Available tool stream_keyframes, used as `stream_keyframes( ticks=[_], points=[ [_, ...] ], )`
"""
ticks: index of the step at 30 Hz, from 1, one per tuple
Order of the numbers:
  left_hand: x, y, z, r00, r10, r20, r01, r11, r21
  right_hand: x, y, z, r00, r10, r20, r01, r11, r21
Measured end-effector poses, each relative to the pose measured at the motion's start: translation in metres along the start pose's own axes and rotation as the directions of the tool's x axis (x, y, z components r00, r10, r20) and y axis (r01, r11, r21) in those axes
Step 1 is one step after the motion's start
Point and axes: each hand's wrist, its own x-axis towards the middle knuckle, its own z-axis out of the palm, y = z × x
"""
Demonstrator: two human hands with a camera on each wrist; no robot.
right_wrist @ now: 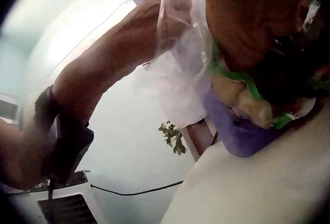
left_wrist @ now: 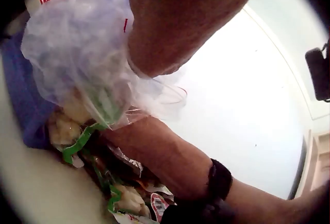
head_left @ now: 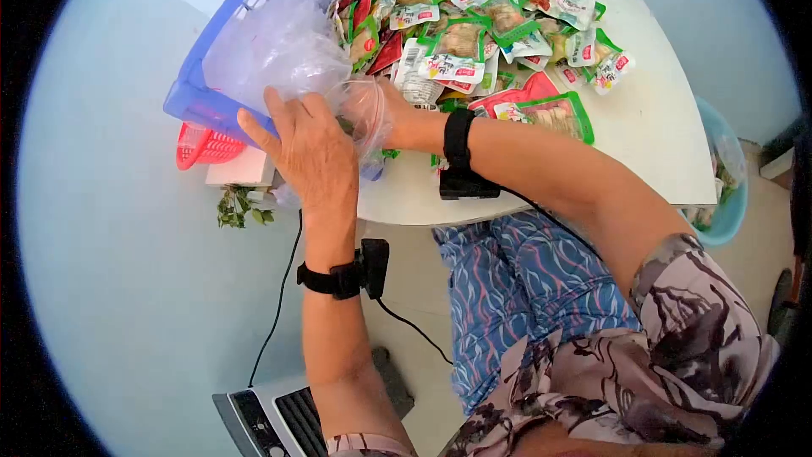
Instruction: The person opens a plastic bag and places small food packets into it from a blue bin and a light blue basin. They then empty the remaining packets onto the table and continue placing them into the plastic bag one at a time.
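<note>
My left hand [head_left: 317, 152] grips a clear plastic bag [head_left: 364, 110] with a red line along its mouth, its thumb side toward the blue basket. The right hand [head_left: 402, 118] reaches in from the right at the bag's mouth, and its fingers are hidden behind film and packets. In the right wrist view the left hand [right_wrist: 172, 20] is bent round the bag film [right_wrist: 183, 74]. Close under the right hand [right_wrist: 247, 28] lies a green-edged food packet [right_wrist: 240, 98]. The left wrist view shows a green packet edge [left_wrist: 105, 105] through the film, beside the right hand [left_wrist: 134, 139].
A blue basket [head_left: 190, 80] holds a heap of clear bags [head_left: 279, 42]. Many food packets [head_left: 461, 38] are piled on the white table [head_left: 668, 118]. A red basket [head_left: 203, 148] and a plant [head_left: 241, 207] sit at left; a light-blue tub [head_left: 727, 220] stands at right.
</note>
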Motion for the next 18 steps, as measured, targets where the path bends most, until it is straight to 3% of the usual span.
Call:
stream_keyframes(
  ticks=[3, 6, 7, 10, 11, 18],
  points=[
    [-0.004, -0.001, -0.004, 0.998, 0.005, 0.060, -0.010, 0.997, 0.075, -0.004, 0.007, -0.027, 0.997, 0.010, 0.073, -0.024, 0.981, 0.193],
    [-0.002, 0.001, -0.007, 0.994, 0.000, 0.110, -0.016, 0.989, 0.146, -0.007, 0.021, -0.032, 0.981, 0.061, 0.186, -0.090, 0.984, 0.155],
    [-0.002, 0.001, -0.009, 0.993, -0.007, 0.122, -0.011, 0.989, 0.151, -0.010, 0.014, -0.066, 0.984, -0.013, 0.177, -0.017, 0.985, 0.170],
    [-0.003, 0.001, -0.008, 0.986, -0.032, 0.162, 0.008, 0.990, 0.143, -0.017, 0.029, -0.065, 0.980, -0.030, 0.199, 0.022, 0.999, 0.041],
    [-0.003, 0.001, -0.006, 0.983, -0.040, 0.178, 0.016, 0.991, 0.136, -0.022, 0.032, -0.067, 0.984, -0.103, 0.142, 0.095, 0.993, 0.066],
    [-0.008, 0.007, -0.007, 0.977, 0.007, 0.215, -0.042, 0.986, 0.159, -0.037, 0.041, -0.079, 0.978, -0.012, 0.208, 0.057, 0.975, -0.215]
  ],
)
